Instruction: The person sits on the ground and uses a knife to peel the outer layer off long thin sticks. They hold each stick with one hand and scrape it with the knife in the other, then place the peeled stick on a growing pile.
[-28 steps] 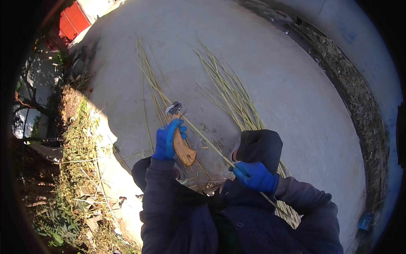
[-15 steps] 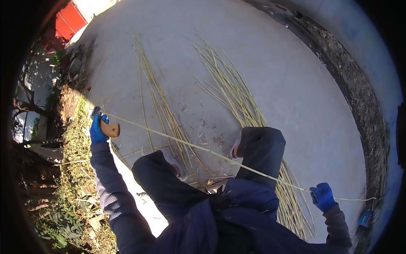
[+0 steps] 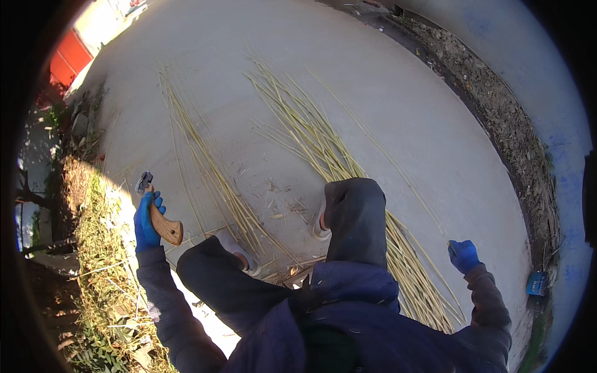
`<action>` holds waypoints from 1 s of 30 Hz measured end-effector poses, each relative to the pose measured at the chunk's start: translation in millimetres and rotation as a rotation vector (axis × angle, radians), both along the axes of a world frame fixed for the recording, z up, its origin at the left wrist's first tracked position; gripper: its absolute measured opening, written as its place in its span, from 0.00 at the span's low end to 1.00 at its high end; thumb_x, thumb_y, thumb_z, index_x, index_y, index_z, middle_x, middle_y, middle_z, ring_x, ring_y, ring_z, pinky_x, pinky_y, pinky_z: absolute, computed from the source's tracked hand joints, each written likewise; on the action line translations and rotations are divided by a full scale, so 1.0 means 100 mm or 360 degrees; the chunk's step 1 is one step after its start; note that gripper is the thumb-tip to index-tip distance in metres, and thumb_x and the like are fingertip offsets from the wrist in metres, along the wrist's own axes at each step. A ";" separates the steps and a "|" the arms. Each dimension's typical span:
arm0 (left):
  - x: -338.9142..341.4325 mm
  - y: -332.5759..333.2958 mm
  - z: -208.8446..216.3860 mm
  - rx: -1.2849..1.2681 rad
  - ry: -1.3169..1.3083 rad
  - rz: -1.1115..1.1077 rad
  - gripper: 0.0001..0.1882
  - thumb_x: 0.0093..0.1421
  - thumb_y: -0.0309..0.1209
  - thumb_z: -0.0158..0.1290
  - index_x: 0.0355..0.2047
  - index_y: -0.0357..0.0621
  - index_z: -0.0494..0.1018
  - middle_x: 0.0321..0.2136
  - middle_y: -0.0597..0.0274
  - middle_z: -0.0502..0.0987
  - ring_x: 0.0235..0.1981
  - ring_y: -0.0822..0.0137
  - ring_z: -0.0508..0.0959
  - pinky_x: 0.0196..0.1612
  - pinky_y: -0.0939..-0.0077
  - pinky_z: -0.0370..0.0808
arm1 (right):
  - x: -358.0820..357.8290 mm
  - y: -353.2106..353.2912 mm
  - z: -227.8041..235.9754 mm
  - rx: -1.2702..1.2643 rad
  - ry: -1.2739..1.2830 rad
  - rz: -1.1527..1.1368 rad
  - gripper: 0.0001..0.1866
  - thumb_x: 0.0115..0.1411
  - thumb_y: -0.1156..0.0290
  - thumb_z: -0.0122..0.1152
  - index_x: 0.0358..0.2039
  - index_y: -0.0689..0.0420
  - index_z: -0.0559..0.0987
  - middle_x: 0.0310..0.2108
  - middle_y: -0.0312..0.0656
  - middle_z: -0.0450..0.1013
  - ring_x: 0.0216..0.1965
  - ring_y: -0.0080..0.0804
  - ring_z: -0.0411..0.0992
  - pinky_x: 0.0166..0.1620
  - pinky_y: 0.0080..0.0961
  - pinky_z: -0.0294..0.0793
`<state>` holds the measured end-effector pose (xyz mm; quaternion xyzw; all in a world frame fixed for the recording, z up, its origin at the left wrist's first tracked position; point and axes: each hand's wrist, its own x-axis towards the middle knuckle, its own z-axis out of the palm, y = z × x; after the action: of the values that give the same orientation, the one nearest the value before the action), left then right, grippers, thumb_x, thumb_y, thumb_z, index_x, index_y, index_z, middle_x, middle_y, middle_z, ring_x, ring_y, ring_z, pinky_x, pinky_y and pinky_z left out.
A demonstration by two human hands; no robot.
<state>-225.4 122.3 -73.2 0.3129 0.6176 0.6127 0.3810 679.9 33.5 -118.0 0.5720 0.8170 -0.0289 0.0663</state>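
Note:
My left hand [image 3: 147,222], in a blue glove, is wrapped round a wooden-handled tool [image 3: 166,227] with a curved grip and a small dark metal head. My right hand [image 3: 464,256], also gloved in blue, is closed at the right around the near end of a thin pale stalk [image 3: 380,147]. That stalk reaches away from me to the right of a thick bundle of yellow-green stalks [image 3: 311,133]. The bundle lies on the ground, passing under or beside my right leg. A looser bunch of stalks [image 3: 202,155] lies to the left.
Grey concrete ground [image 3: 230,37] spreads ahead, with small chips [image 3: 273,193] scattered between my feet. Dry plants and leaves [image 3: 106,248] line the left edge. A dirt strip [image 3: 497,112] runs along a wall at the right, where a blue box-like item [image 3: 536,283] stands.
The stalk that stretched across my lap between both hands has left the tool and now points away on the right. My left hand has tilted the tool.

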 end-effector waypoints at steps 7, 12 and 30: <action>1.34 0.30 -0.17 -0.0247 -0.0190 -0.0481 0.24 0.66 0.42 0.56 0.53 0.34 0.73 0.36 0.60 0.78 0.32 0.72 0.77 0.34 0.79 0.76 | -0.34 -0.24 -0.80 -0.0034 0.0075 -0.0150 0.03 0.58 0.68 0.56 0.29 0.51 0.75 0.19 0.44 0.74 0.21 0.48 0.73 0.28 0.45 0.69; 1.49 0.32 -0.46 -0.0442 -0.0098 -0.0583 0.23 0.66 0.42 0.56 0.51 0.34 0.73 0.34 0.60 0.76 0.31 0.71 0.75 0.35 0.77 0.75 | -0.43 -0.56 -1.38 -0.0190 -0.0036 -0.0333 0.05 0.58 0.66 0.55 0.26 0.50 0.74 0.18 0.43 0.75 0.22 0.47 0.75 0.28 0.44 0.70; 1.22 0.52 -0.90 -0.0777 0.0108 -0.0808 0.33 0.68 0.50 0.49 0.66 0.42 0.63 0.60 0.59 0.69 0.57 0.62 0.68 0.60 0.65 0.63 | -0.89 -0.43 -2.17 -0.0685 -0.0413 -0.1024 0.09 0.59 0.64 0.55 0.32 0.43 0.84 0.31 0.36 0.82 0.36 0.36 0.81 0.36 0.38 0.74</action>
<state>-103.4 174.4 -162.9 0.3763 0.6607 0.3220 0.5640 591.1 -10.0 -334.8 0.7704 0.5566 -0.1458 0.2747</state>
